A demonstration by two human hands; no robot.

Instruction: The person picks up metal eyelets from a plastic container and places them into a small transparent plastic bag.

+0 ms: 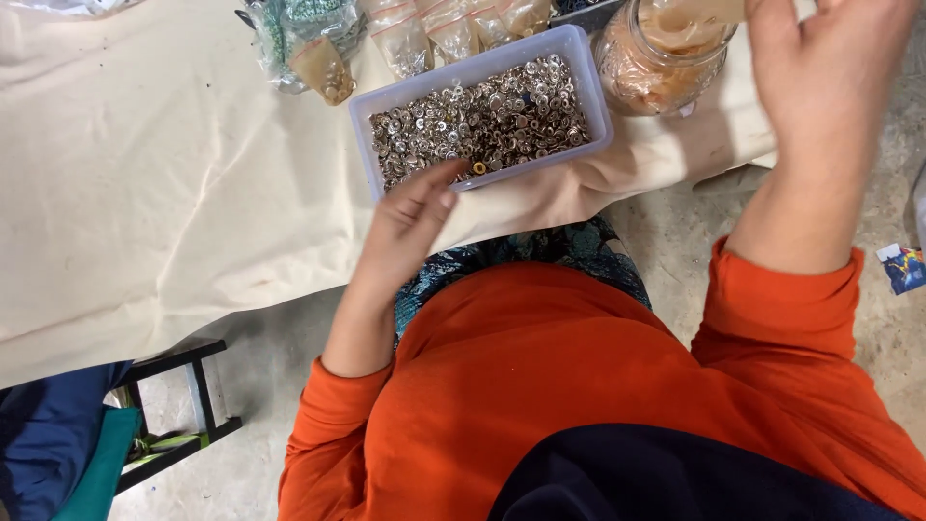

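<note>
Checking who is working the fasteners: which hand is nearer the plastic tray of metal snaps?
Left. The left hand has its fingertips at the near rim of the tray; the right hand is raised off to its right, beside the glass jar.

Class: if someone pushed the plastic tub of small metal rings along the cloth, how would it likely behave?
The tub looks packed with metal rings, so probably heavy for its size. On the cloth it would likely drag and bunch fabric rather than slide. Low and wide, it seems unlikely to tip.

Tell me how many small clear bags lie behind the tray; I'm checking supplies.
5 show at least partly: one with gold bits left of the tray, then four in a row along the top edge. More may be hidden.
</note>
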